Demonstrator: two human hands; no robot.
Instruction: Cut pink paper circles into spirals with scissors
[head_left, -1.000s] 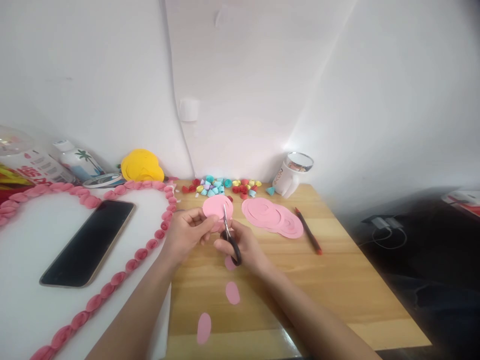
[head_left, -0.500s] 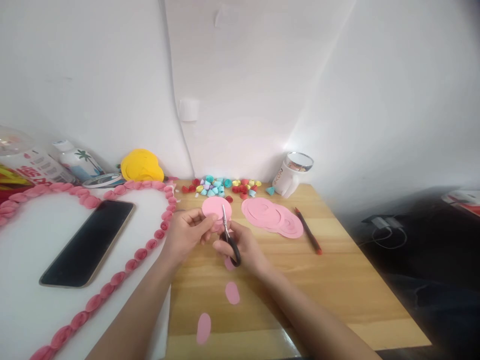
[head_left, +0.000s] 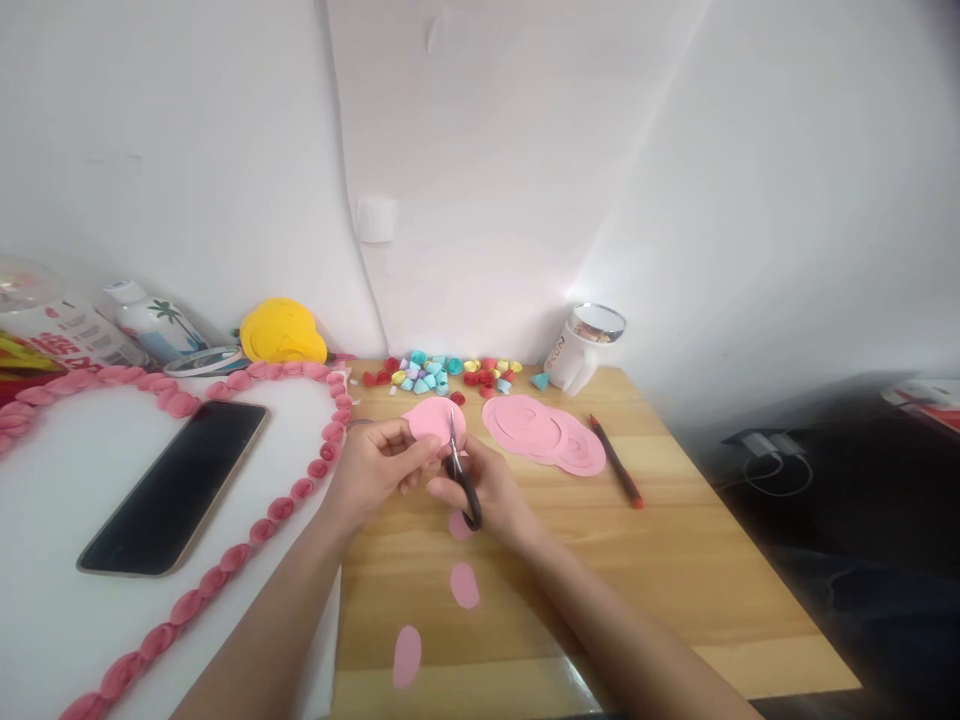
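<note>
The left hand (head_left: 381, 468) is holding the pink paper disc (head_left: 431, 418) above the tabletop (head_left: 660, 600), fingers pinching its near-left edge. The right hand (head_left: 489, 492) is gripping the scissors (head_left: 472, 508) by the dark handles; the blades are lying at the disc's right side. The disc is presumably behaving as light, flexible and easily creased — a flat edge pinch, clear of the blades, is suiting it best.

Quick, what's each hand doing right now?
Left hand: closed, fingers pinching a round pink paper.
Right hand: closed around the handles of the scissors.
</note>
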